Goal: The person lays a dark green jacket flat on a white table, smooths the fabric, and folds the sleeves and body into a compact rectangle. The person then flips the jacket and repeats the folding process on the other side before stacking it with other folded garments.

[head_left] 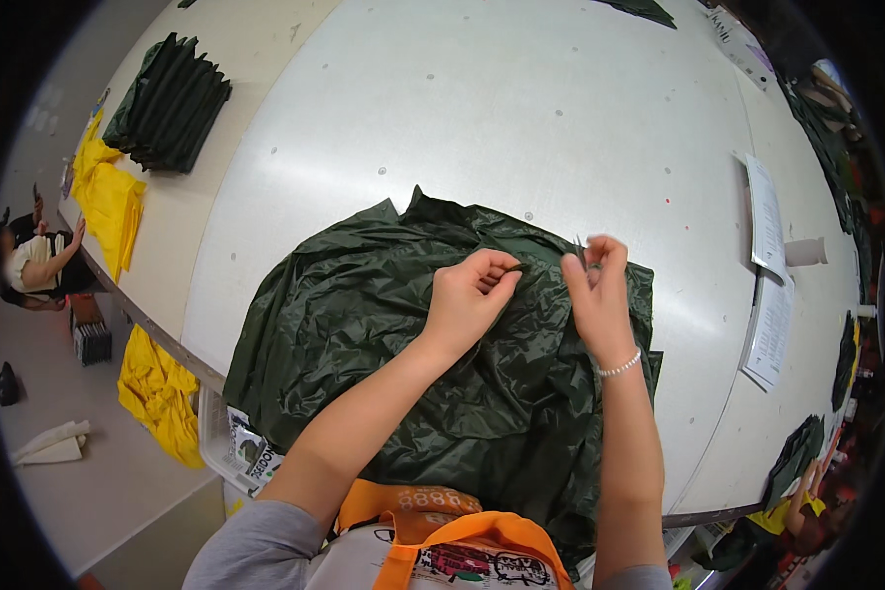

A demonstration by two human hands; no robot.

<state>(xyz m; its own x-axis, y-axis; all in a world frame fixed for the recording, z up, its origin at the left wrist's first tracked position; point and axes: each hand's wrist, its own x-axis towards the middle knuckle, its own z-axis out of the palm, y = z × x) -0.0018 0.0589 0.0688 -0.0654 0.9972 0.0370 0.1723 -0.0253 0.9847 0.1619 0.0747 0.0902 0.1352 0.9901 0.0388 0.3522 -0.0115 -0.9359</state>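
Observation:
A wide piece of crumpled, shiny dark green fabric (364,324) lies spread over the near part of the table and hangs over its front edge. My left hand (470,303) is closed in a pinch on a fold of this fabric near its far side. To the right of it, just above the cloth, my right hand (602,300) holds a small pair of thread snips (580,253), with the metal blades pointing up and away. Fingers cover most of the snips' handle. The blades are apart from the fabric.
A stack of folded dark green pieces (172,103) stands at the far left, beside yellow fabric (108,197) draped over the table edge. Printed sheets (767,221) and a white cylinder (807,252) lie right. A white basket (211,433) is below the left edge. Another person (44,261) is at far left.

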